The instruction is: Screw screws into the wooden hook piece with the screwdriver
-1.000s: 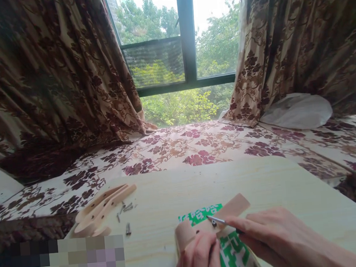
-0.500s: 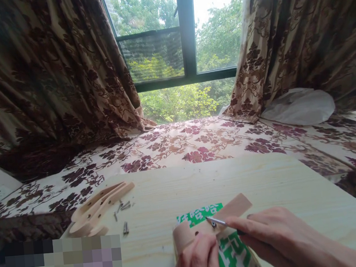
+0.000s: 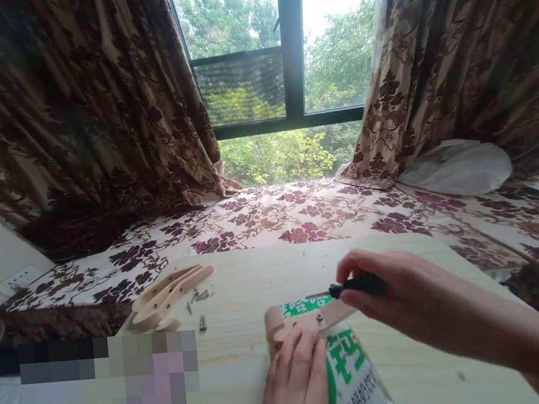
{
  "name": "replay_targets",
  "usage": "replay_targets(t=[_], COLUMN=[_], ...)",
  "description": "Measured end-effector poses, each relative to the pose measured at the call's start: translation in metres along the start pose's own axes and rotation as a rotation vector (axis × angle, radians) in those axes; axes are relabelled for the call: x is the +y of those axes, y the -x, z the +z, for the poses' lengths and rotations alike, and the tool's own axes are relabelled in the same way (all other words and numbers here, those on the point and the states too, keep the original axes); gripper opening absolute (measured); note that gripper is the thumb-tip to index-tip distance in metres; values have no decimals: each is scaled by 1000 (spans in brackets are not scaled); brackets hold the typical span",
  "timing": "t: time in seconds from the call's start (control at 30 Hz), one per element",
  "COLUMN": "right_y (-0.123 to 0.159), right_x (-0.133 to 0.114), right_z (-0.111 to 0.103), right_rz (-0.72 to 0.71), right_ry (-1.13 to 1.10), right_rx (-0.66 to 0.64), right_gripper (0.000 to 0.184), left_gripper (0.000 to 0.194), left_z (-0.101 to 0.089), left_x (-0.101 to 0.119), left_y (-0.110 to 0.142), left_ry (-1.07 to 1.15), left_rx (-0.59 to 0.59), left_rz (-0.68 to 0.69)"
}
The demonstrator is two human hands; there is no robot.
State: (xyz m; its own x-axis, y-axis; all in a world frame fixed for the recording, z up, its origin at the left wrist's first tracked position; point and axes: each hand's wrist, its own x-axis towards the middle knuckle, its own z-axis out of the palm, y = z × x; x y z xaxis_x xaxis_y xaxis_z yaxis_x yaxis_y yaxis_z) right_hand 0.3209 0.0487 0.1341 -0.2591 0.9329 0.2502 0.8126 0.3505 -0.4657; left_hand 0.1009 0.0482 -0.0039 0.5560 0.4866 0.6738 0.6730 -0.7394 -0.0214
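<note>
Inside far tabletop edge [image 3: 310, 247], right hand [image 3: 396, 273] gripping screwdriver [image 3: 367, 284], left hand [image 3: 297, 374] flat on wooden piece [image 3: 306, 322]

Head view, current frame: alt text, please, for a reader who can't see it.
The right hand holds a dark-handled tool near a pale wooden piece, which the left hand touches, over a green-and-white printed packet. Loose screws and more wooden pieces lie to the left on a table facing a window.
</note>
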Motion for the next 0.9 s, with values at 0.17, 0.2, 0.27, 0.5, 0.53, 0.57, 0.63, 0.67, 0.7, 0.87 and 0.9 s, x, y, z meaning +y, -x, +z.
replay_targets(t=[0.17,0.2,0.27,0.5,0.53,0.57,0.63,0.67,0.7,0.87,0.9], right_y=[-32,-34,-34,-28,-28,-28,-28,-28,-29,-29,-29], right_x=[-16,-18,-22,-20,-19,-19,-19,-19,-19,-20,-20], right_z=[-3,-2,-1,1,2,2,2,2,2,2,2], right_rz=[-52,-46,-33,0,9,17,29,34,39,25,18], right_ry=[-219,-236,-266,-213,-182,-150,-87,-62,-44,-48,-53], right_rx=[130,164,229,211,186,167,148,149,153,150,139], right_gripper=[14,13,9,10,12,13,14,15,15,15,15], left_gripper=[47,47,48,40,40,41,43,45,47,50,49], left_z=[0,2,7,16,16,15,12,11,10,8,8], left_x=[2,4,9,18,17,17,15,14,13,12,13], left_y=[1,0,-4,-11,-11,-11,-11,-11,-11,-10,-10], left_ry=[-134,-139,-129,-72,-74,-78,-85,-86,-85,-78,-79], left_rx=[-9,4,42,104,91,77,47,32,19,-20,-22], left_rz=[35,39,20,-83,-81,-76,-61,-53,-44,-28,-32])
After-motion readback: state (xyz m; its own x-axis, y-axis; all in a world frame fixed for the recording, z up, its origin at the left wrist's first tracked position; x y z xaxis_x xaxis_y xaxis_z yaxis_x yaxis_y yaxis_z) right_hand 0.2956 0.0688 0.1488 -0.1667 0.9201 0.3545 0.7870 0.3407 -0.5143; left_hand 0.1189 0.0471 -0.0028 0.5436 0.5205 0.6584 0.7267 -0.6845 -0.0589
